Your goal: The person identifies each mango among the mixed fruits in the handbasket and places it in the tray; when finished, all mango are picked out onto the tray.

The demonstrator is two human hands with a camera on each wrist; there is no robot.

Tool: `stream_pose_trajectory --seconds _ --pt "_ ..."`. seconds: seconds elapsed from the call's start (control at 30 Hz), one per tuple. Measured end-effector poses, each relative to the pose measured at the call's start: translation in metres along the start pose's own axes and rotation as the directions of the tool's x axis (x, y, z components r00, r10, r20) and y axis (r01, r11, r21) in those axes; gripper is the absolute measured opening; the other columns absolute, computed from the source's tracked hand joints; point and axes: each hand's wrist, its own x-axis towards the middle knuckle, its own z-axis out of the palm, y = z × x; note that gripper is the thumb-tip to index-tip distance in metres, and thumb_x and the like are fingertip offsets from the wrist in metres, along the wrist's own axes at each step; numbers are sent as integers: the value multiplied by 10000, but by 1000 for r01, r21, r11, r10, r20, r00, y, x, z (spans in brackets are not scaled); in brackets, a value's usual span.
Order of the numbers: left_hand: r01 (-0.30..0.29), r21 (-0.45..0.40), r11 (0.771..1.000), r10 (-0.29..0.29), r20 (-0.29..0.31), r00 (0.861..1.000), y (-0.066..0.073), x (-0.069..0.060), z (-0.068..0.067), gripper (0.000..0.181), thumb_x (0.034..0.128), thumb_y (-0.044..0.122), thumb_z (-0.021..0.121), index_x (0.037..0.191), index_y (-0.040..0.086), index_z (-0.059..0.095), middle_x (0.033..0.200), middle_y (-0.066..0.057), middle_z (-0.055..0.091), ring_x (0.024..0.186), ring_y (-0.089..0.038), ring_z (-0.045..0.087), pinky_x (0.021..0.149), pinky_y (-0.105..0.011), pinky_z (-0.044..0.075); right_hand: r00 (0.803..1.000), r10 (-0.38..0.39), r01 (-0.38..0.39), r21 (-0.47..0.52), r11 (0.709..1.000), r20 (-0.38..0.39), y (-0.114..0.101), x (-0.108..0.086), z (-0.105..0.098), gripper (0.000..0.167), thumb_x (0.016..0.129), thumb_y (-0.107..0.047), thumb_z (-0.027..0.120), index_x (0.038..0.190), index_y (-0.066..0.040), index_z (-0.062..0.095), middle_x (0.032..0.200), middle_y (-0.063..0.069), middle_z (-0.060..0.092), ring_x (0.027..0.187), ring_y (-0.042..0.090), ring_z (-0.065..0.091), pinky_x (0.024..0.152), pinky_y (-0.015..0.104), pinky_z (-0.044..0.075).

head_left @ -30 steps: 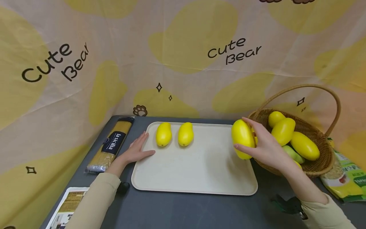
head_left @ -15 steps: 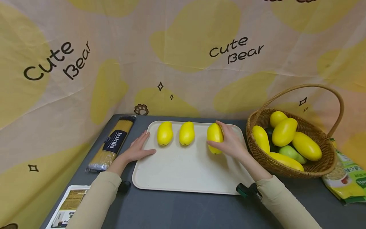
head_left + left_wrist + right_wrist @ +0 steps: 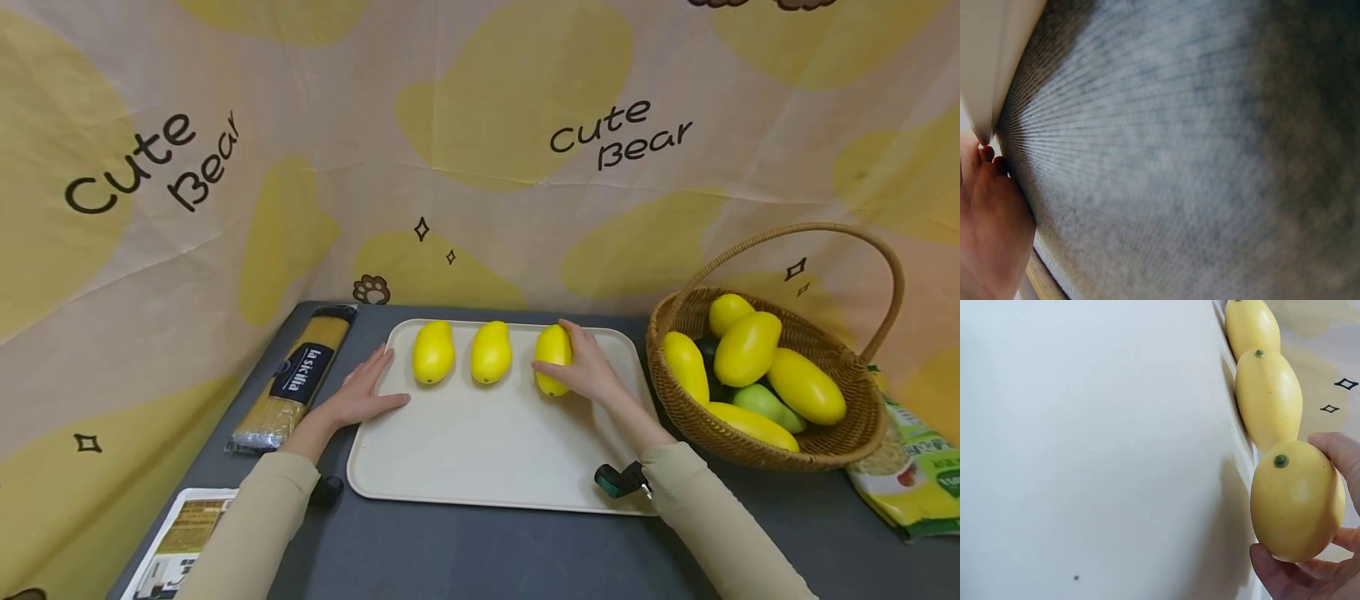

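Observation:
On the cream tray point(image 3: 480, 450), two yellow mangoes point(image 3: 433, 352) point(image 3: 491, 352) lie side by side near the back edge. To their right, the right hand point(image 3: 588, 367) grips a third yellow mango point(image 3: 552, 350) between thumb and fingers, at the tray's surface or just over it. The right wrist view shows that held mango point(image 3: 1297, 503) with its green stem end toward the camera, fingers round its far side. The left hand point(image 3: 363, 396) rests with spread fingers on the tray's left edge; in the left wrist view only part of that hand point(image 3: 994, 231) shows.
A wicker basket point(image 3: 675, 408) with several yellow and green fruits stands at the right, its handle raised. Behind it lies a green-yellow bag point(image 3: 911, 475). At the left are a spaghetti pack point(image 3: 300, 371) and a white-edged printed packet point(image 3: 176, 542). A patterned cloth hangs behind.
The right hand has carried its mango leftward from beside the basket to the tray's back, near the other two, and lowered it. The left hand stays at the tray's edge.

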Motion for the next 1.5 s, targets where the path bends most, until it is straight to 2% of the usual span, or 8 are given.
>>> stream_pose_trajectory --seconds 0.5,1.5 --pt "3 5 1000 -3 9 1000 -1 0 1 929 904 454 617 1545 -14 134 1612 -221 16 1469 -401 31 1141 -605 -5 998 66 -66 -19 998 15 -5 10 11 891 822 -409 746 1500 -47 296 1406 230 410 1193 376 463 1001 524 408" --pt "7 9 1000 -7 8 1000 -1 1 1 938 901 461 619 1548 -8 127 1614 -215 9 1467 -406 30 1133 -621 -1 997 82 -82 -25 996 11 -1 15 15 887 829 -446 713 1495 -36 294 1434 244 374 1233 385 437 1025 536 382"
